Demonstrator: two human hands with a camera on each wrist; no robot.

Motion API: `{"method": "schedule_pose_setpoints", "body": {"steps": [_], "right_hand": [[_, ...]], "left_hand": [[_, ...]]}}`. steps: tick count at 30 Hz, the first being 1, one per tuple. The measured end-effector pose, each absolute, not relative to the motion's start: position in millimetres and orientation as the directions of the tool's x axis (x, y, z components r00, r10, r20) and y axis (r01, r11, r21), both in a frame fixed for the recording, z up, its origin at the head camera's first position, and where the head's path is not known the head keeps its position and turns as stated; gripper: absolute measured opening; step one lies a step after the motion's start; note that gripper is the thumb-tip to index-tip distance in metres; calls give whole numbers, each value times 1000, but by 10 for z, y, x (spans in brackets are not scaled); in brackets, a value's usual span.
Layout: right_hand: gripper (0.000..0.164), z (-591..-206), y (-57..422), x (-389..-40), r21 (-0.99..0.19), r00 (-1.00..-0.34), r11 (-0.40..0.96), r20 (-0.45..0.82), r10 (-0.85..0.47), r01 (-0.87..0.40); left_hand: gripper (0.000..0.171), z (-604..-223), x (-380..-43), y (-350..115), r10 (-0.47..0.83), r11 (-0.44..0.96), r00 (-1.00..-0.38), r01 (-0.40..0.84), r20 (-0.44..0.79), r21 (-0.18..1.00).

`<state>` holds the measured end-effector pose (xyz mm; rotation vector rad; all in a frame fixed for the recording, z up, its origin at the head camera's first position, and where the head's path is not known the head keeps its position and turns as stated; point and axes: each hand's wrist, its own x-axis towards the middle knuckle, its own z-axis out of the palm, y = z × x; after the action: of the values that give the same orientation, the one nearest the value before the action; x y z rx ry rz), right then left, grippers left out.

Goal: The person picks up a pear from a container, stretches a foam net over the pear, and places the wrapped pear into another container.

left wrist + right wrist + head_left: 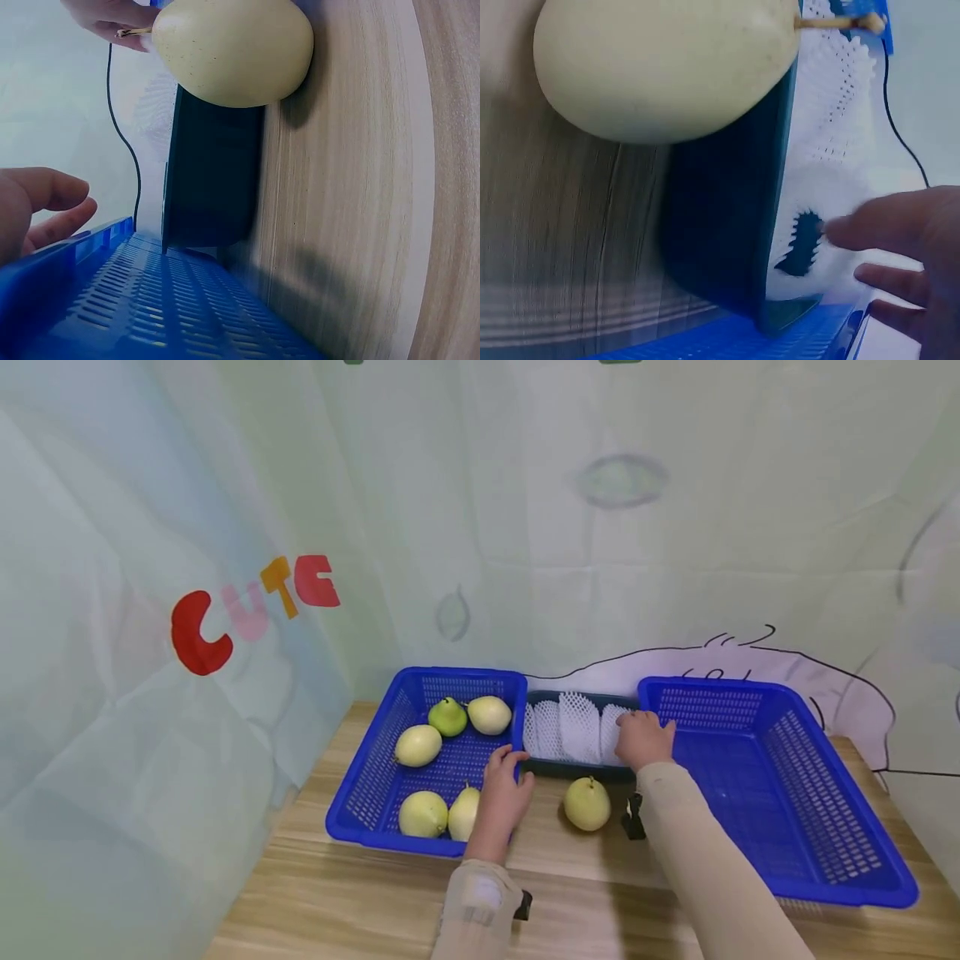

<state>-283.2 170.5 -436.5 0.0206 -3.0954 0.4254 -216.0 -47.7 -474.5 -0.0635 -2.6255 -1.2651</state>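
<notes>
My right hand reaches over the dark green tray, its fingertips right at the rightmost white foam net sleeve. In the right wrist view the fingers are spread beside the ragged opening of that sleeve. Above the right rim of the left blue basket is my left hand, fingers loosely bent with nothing between them. A round yellow-green pear, stem up, sits on the table in front of the tray, between both hands.
Inside the left basket lie several pale pears and one greener pear. More foam sleeves stand in the tray. At right is a second blue basket on the wooden table. A printed curtain hangs behind.
</notes>
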Motion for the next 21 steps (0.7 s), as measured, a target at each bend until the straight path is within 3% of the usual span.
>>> {"method": "schedule_pose_setpoints", "body": {"steps": [6,21], "right_hand": [[16,-4196,1749,-2837,-390,-984,920,143,106,43],[26,-3935,1830,-2788,-695,-929,716,224,295,60]], "left_hand": [[27,-4729,-2149,-470,-58,624,-973,140,225,768],[26,-4732,-2151,-460,-67,626,-971,140,231,767]]}}
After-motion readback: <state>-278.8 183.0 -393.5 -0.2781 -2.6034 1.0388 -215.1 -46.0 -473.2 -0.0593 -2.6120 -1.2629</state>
